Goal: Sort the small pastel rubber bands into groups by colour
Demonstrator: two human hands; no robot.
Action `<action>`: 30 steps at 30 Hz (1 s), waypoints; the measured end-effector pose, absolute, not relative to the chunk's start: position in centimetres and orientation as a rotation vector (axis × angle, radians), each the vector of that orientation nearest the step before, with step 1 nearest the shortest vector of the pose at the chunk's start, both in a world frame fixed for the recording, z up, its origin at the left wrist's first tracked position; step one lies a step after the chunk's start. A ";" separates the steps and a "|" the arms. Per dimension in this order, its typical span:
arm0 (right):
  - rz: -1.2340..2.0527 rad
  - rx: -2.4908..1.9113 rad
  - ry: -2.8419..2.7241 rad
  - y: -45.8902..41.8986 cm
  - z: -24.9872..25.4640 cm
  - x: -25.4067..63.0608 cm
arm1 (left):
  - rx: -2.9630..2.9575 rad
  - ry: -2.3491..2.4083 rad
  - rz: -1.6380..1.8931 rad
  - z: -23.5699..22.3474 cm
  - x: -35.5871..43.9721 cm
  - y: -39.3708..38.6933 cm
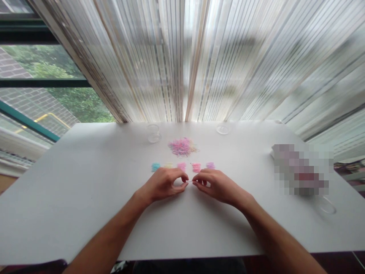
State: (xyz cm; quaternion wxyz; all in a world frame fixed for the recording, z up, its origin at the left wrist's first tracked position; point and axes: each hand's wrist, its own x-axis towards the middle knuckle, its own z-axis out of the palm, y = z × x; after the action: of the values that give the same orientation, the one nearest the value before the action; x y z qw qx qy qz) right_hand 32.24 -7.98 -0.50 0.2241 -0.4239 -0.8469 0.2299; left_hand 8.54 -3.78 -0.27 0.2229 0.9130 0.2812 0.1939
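Observation:
Between thumb and forefinger, my left hand (167,184) pinches one end of a small pale pink elastic band (190,181). The other end is pinched by my right hand (218,185), so the band spans the narrow gap between my fingertips. Just beyond my hands lies a row of small sorted heaps of bands: teal (155,166), pale yellow (168,165), pink (181,166), coral (196,167) and purple (210,165). My left hand partly covers the yellow heap. Farther back is a larger mixed heap of bands (182,146), mostly pink and lilac.
A clear round container (154,133) stands at the back left of the white table (85,194). A clear lid (222,130) lies at the back right. On the right sits a blurred-out pouch-like object (299,171) with a loop (327,205). Vertical blinds (182,68) hang behind.

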 end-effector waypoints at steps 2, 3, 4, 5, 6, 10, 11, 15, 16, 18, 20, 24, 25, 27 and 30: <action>0.628 -1.171 -2.344 -8.0 -0.4 32.2 | 2.521 0.766 0.539 -0.3 8.6 -3.8; 0.626 -1.172 -2.347 -8.0 -0.4 32.2 | 2.518 0.764 0.541 -0.3 8.6 -3.8; 0.623 -1.172 -2.348 -8.0 -0.3 32.2 | 2.515 0.765 0.541 -0.3 8.6 -3.8; 0.619 -1.175 -2.348 -8.0 -0.3 32.2 | 2.513 0.769 0.542 -0.3 8.6 -3.8; 0.615 -1.179 -2.349 -8.0 -0.3 32.2 | 2.512 0.774 0.545 -0.2 8.6 -3.8; 0.585 -1.211 -2.375 -7.9 -0.4 32.3 | 2.522 0.782 0.564 -0.2 8.6 -3.8; 0.577 -1.215 -2.383 -7.9 -0.4 32.3 | 2.525 0.783 0.572 -0.2 8.6 -3.8; 0.557 -1.226 -2.389 -7.9 -0.4 32.4 | 2.536 0.790 0.593 -0.2 8.6 -3.8; 0.554 -1.225 -2.378 -7.9 -0.4 32.5 | 2.539 0.792 0.599 -0.2 8.6 -3.8; 0.551 -1.215 -2.352 -8.0 -0.4 32.5 | 2.546 0.797 0.609 -0.2 8.6 -3.8; 0.555 -1.194 -2.335 -8.1 -0.4 32.5 | 2.552 0.800 0.615 -0.3 8.6 -3.8; 0.566 -1.143 -2.326 -8.1 -0.5 32.2 | 2.567 0.795 0.632 -0.4 8.6 -3.8; 0.558 -1.139 -2.322 -8.1 -0.5 32.1 | 2.572 0.794 0.637 -0.4 8.6 -3.8; 0.535 -1.135 -2.312 -8.1 -0.5 32.0 | 2.577 0.795 0.643 -0.4 8.6 -3.8; 0.509 -1.134 -2.296 -8.0 -0.6 32.0 | 2.570 0.794 0.658 -0.4 8.6 -3.8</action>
State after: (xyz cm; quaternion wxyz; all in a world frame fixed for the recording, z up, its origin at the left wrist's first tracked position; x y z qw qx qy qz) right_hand 31.95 -8.03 -0.58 0.2623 -0.4192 -0.8486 0.1880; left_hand 8.63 -3.81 -0.38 0.1851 0.9121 0.2818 0.2333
